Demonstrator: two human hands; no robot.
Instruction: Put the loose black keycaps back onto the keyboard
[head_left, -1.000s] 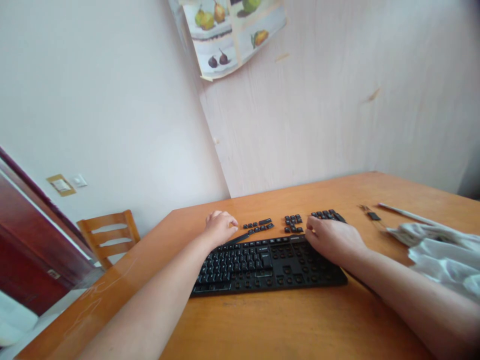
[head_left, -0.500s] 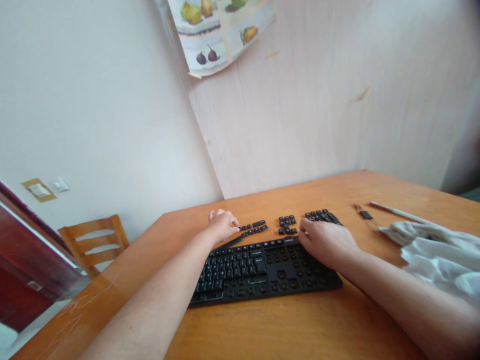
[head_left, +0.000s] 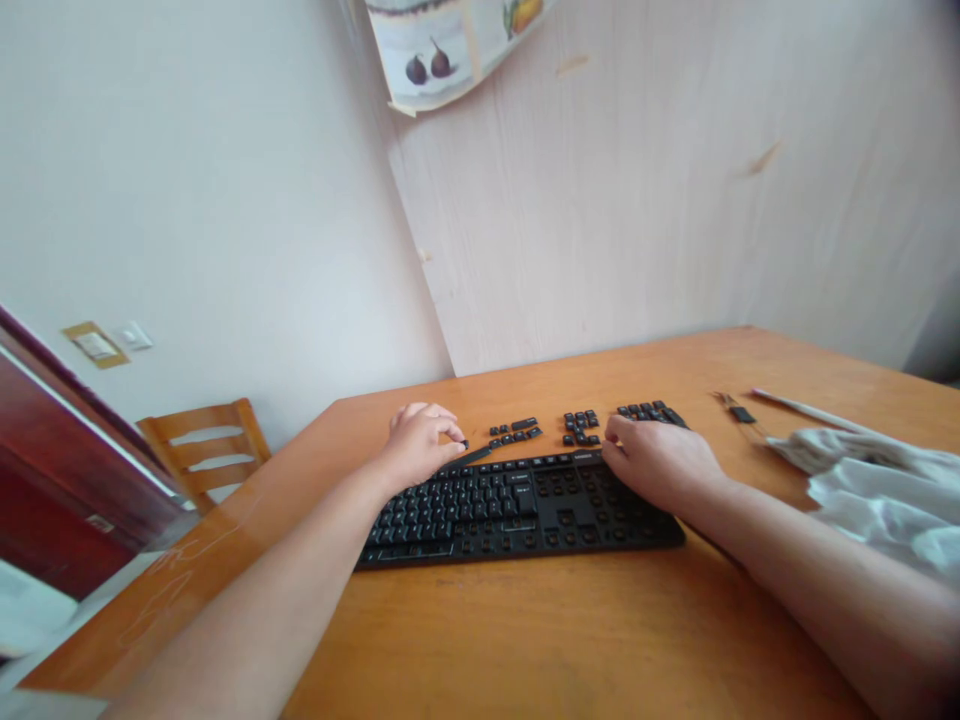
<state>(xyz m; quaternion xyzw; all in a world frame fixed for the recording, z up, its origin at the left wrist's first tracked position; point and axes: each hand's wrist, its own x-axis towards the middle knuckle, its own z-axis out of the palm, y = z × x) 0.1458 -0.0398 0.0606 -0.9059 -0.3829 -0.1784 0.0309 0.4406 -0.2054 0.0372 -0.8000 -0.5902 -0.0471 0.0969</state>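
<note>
A black keyboard (head_left: 517,505) lies on the wooden table (head_left: 570,640), with many keys missing on its right half. Loose black keycaps (head_left: 581,427) sit in small groups on the table just behind it. My left hand (head_left: 416,445) hovers at the keyboard's far left corner, fingers curled, thumb and forefinger pinched on a small black keycap (head_left: 465,444). A long black bar-shaped key (head_left: 469,456) lies just right of that hand. My right hand (head_left: 660,462) rests palm down on the keyboard's far right part, fingers bent at its back edge, next to a keycap group (head_left: 649,411).
A crumpled white cloth (head_left: 877,485) lies at the table's right. Behind it are a thin white stick (head_left: 799,408) and a small dark tool (head_left: 742,413). A wooden chair (head_left: 202,450) stands left of the table beside a dark red door (head_left: 45,470). A fruit poster (head_left: 450,45) hangs on the wall.
My left hand has drawn back from the loose keycaps toward the keyboard's far left corner, now pinching a keycap. The right hand has stayed on the keyboard. The view has tipped down.
</note>
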